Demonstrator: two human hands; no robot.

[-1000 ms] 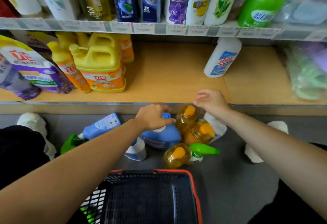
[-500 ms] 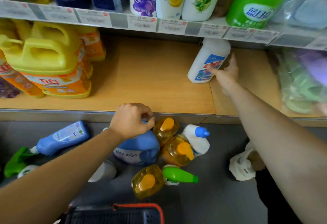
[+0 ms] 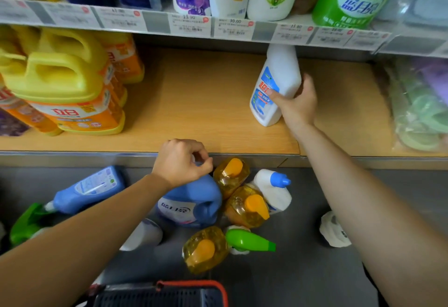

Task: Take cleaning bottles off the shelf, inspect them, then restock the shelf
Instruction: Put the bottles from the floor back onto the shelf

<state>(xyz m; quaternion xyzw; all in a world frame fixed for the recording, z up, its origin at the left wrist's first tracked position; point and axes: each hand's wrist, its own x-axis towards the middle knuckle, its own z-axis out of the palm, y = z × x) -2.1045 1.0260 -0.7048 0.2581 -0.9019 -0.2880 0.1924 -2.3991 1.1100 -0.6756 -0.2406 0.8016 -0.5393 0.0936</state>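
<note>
White bottle (image 3: 275, 86), blue label: the only item on the open stretch of the lower shelf (image 3: 194, 103), right of the middle and nearer the back edge than the front edge. Its long axis is near upright, with the top leaning back under the price rail (image 3: 218, 28), which hides the cap, and the base towards the front edge. Whether the base rests on the board or is just lifted cannot be told.

Right hand (image 3: 297, 103): wrapped round the lower half of the white bottle from its right side, thumb across the label, fingers curled behind. This is the nearer hand, its arm reaching in over the front edge.

Left hand (image 3: 183, 161): low, in front of the front edge, fingers curled on top of the blue jug (image 3: 194, 200) on the floor (image 3: 315, 270). The part gripped is hidden under the hand.

Floor stock, below the front edge: three amber bottles (image 3: 247, 206) with orange caps, packed against the blue jug. A blue spray bottle (image 3: 89, 188) lies on its side to the left.

Yellow jugs (image 3: 60, 81): left end of the shelf.

Judgement: removal step in hand. The white bottle's way out is forward and down over the front edge, and its top probably has to tip clear of the price rail first.
</note>
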